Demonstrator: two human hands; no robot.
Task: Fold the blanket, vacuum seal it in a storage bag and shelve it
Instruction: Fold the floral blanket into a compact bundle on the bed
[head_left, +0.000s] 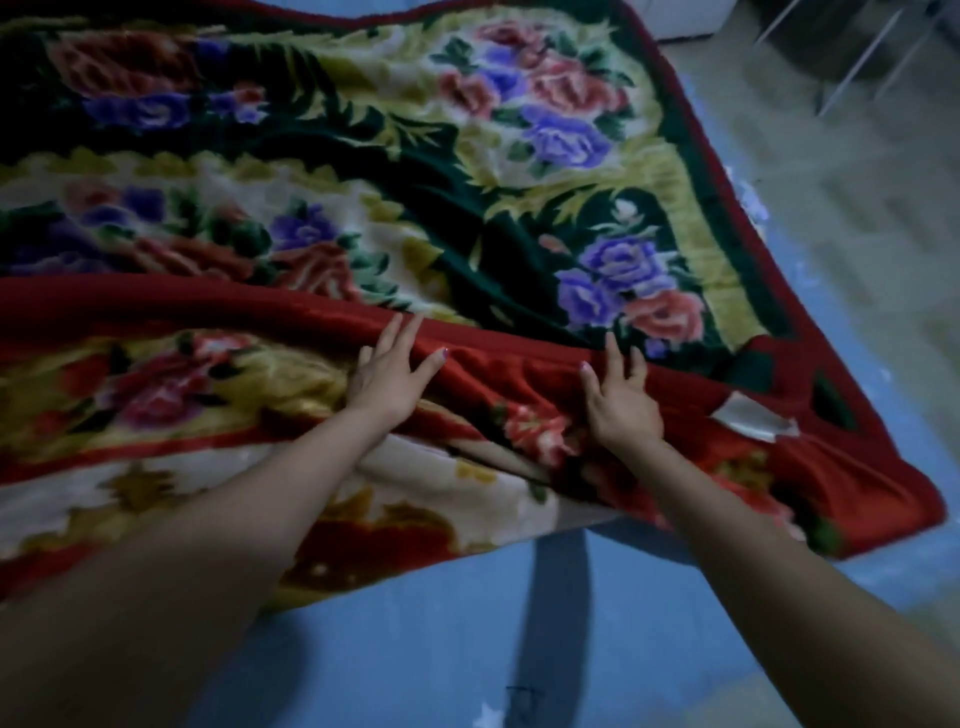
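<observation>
A thick flowered blanket, dark green and cream with a red border, lies spread over a blue floor mat. Its near part is folded over, so the red edge runs across the middle of the view. My left hand rests flat on that red edge with straight, spread fingers. My right hand lies on the same edge a little to the right, fingers straight and pressing the fabric. A white label shows on the blanket near its right corner. No storage bag or vacuum is in view.
Pale floor tiles lie to the right of the mat. Thin white metal legs of some furniture stand at the top right, next to a white object. A dark stripe crosses the mat near me.
</observation>
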